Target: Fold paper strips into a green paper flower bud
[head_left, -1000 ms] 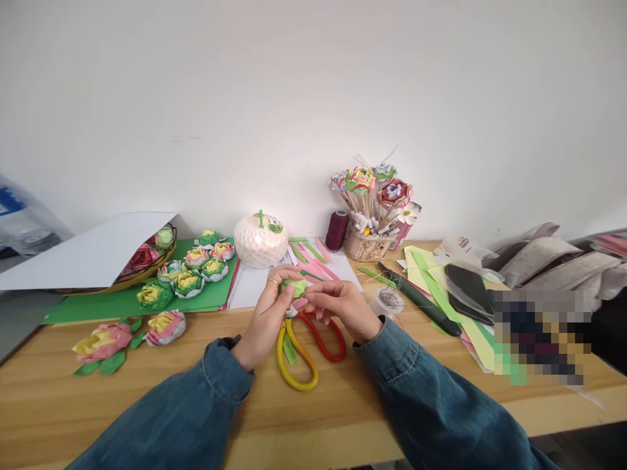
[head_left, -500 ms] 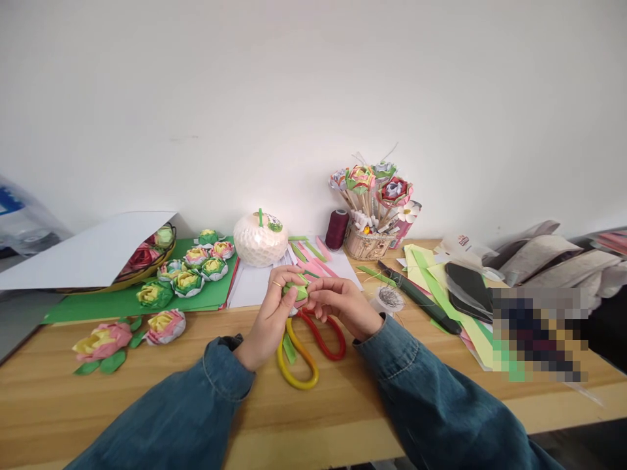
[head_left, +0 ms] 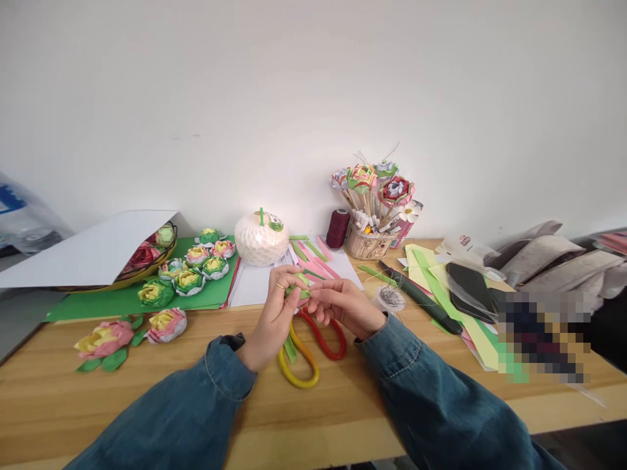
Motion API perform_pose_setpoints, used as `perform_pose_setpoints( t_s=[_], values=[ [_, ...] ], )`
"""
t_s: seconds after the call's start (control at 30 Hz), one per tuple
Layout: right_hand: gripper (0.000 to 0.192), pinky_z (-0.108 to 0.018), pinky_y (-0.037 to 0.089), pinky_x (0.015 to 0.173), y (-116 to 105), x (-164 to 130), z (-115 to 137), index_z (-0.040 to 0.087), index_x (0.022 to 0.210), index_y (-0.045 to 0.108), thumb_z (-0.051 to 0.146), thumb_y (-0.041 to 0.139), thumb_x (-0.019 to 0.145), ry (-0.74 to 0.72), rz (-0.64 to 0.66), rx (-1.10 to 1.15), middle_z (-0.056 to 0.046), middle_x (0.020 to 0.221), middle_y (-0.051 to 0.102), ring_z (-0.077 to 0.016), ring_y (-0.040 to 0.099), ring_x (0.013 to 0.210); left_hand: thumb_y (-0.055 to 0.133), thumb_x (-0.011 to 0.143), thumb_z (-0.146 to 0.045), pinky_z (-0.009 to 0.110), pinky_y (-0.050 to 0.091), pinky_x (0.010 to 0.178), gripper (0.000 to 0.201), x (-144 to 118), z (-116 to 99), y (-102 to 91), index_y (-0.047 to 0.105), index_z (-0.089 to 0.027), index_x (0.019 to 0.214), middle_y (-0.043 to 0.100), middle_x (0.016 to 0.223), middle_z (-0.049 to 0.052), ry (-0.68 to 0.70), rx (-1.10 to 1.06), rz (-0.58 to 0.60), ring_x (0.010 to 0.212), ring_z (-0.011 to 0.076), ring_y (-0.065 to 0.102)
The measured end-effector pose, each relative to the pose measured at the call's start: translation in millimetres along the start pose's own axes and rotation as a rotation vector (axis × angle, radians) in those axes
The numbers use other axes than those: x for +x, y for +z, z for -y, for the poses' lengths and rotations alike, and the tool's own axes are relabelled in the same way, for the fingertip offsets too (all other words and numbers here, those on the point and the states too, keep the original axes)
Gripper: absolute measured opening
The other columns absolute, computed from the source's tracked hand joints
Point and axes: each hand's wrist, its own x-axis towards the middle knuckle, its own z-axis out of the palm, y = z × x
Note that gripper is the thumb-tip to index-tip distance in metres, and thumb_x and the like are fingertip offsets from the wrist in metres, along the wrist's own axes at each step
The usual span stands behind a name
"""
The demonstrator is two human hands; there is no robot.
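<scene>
My left hand (head_left: 272, 320) is closed, thumb and fingers pinching a light green piece of folded paper (head_left: 300, 294). The fingertips of my right hand (head_left: 347, 307) meet at the right edge of that paper, pinching it; fingers partly cover its shape. Below both hands lies a pair of scissors, with one yellow and one red handle (head_left: 337, 352), its blades hidden behind the hands. A green paper strip (head_left: 290, 349) shows inside the yellow loop. Just past the hands, pink and green paper strips (head_left: 323, 266) rest on white sheets.
Paper lotus flowers (head_left: 189, 281) sit on green sheets at left, and others (head_left: 166, 325) on the wood. A white foam-netted ball (head_left: 261, 238), a maroon thread spool (head_left: 337, 230) and a basket of paper flowers (head_left: 369, 245) stand behind. Rightward lie a black knife-like tool (head_left: 426, 303) and a phone (head_left: 467, 290).
The green paper has turned slightly between my fingers, and my right fingertips have shifted a little along it. The view has moved slightly; everything else stays in place.
</scene>
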Motion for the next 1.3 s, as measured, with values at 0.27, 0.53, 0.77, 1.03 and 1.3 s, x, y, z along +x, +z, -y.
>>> perform_pose_setpoints(
  t_s=[0.27,0.53,0.77,1.03,1.3],
  values=[
    [0.023,-0.014,0.045,0.042,4,1,-3,0.011,0.064,0.061,0.03,0.073,0.057,-0.046,-0.077,-0.083,0.001,0.055,0.065,-0.0046,0.056,0.04,0.043,0.083,-0.024,0.034,0.026,0.096,0.013,-1,-1,0.9,0.055,-0.021,0.079,0.043,0.097,0.006,0.041,0.097,0.027,0.105,0.0203,0.04],
    [0.022,-0.015,0.046,0.045,8,0,-2,0.01,0.063,0.062,0.029,0.073,0.056,-0.071,-0.115,-0.1,-0.001,0.057,0.066,-0.0054,0.058,0.044,0.039,0.085,-0.023,0.034,0.027,0.096,0.013,-1,3,0.4,0.051,-0.021,0.081,0.041,0.098,0.006,0.077,0.178,0.033,0.106,0.0196,0.038],
    [0.024,-0.014,0.045,0.042,12,-1,-3,0.011,0.061,0.062,0.03,0.074,0.055,-0.111,-0.22,-0.072,0.002,0.049,0.063,-0.0043,0.054,0.039,0.037,0.086,-0.022,0.036,0.025,0.099,0.011,-3,8,-0.2,0.047,-0.021,0.09,0.035,0.108,0.007,0.099,0.315,0.066,0.113,0.0188,0.033],
    [0.021,-0.012,0.049,0.047,8,3,-11,0.01,0.067,0.067,0.028,0.073,0.06,-0.092,-0.105,0.166,-0.003,0.062,0.069,-0.0052,0.06,0.048,0.035,0.086,-0.02,0.033,0.03,0.097,0.009,0,13,0.6,0.044,-0.022,0.087,0.034,0.103,0.006,0.128,0.347,-0.052,0.109,0.016,0.035],
    [0.022,-0.012,0.049,0.049,10,3,-14,0.011,0.067,0.066,0.029,0.075,0.058,-0.096,-0.149,0.139,-0.002,0.06,0.068,-0.0041,0.059,0.046,0.04,0.085,-0.022,0.035,0.031,0.096,0.008,-2,10,0.1,0.047,-0.021,0.082,0.039,0.097,0.005,0.089,0.296,-0.056,0.106,0.017,0.039]
  ],
)
